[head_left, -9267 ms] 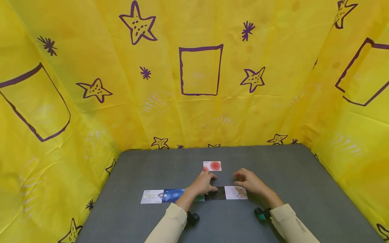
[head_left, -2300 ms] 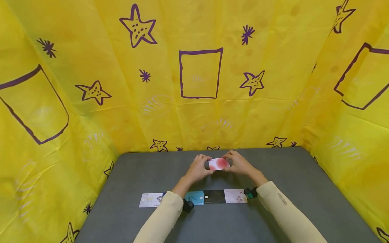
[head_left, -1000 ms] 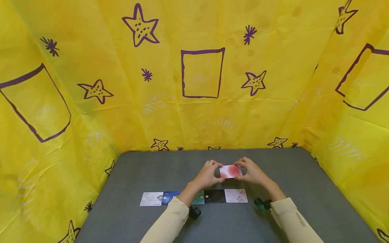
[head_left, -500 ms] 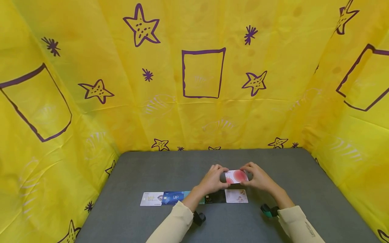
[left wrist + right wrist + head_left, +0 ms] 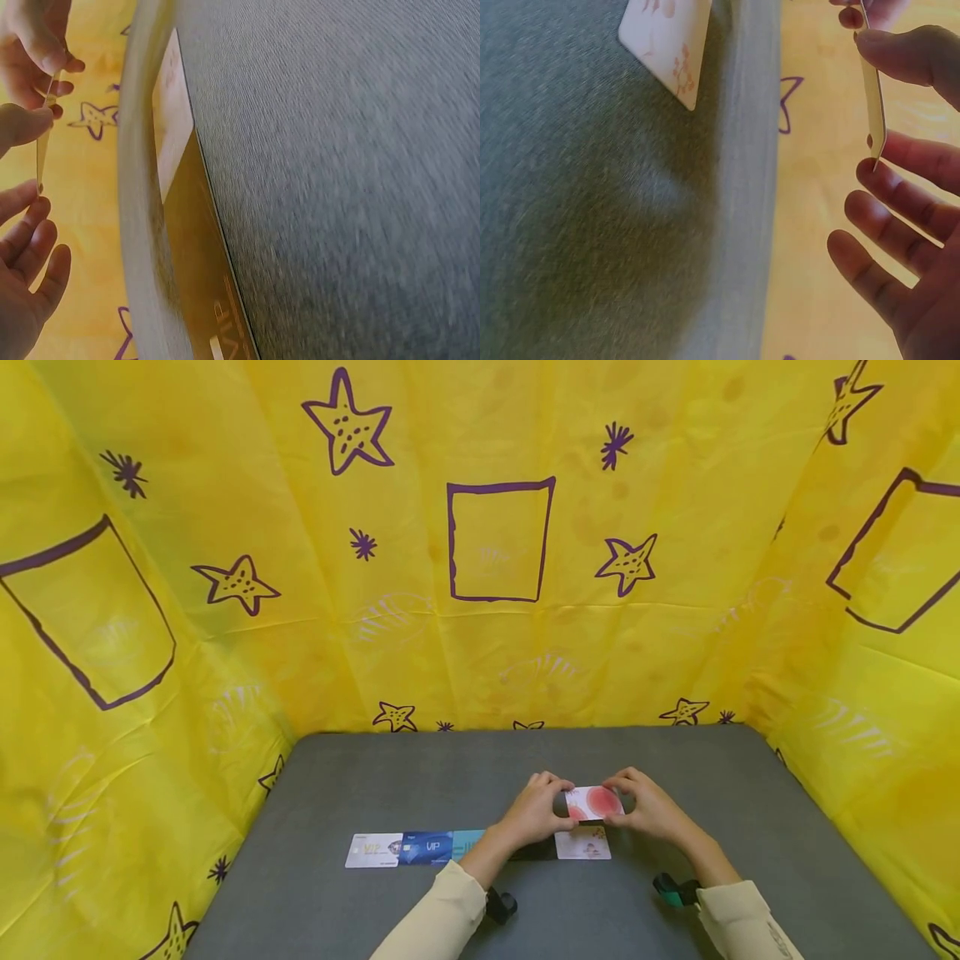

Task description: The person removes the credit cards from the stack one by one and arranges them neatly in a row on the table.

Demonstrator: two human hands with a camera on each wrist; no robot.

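My left hand [image 5: 534,810] and right hand [image 5: 651,806] hold a white card with red circles [image 5: 596,803] between them, each pinching one short end with thumb and fingers. In both wrist views this card [image 5: 43,154] is seen nearly edge-on, raised off the table. It is just beyond the pale card with a floral print [image 5: 583,845], the rightmost of a row lying flat. Left of that comes a black VIP card [image 5: 202,255], mostly behind my left hand and wrist in the head view. A teal card [image 5: 467,841] is partly covered by my left forearm.
At the row's left end are a blue VIP card [image 5: 426,848] and a white VIP card [image 5: 372,851], set side by side. The dark grey table [image 5: 337,785] is bordered by yellow cloth walls [image 5: 495,668] with purple drawings at the back and sides.
Both hands took up the red-circled card from the back of the table. Since then they have carried it right and nearer, up to the right end of the row.
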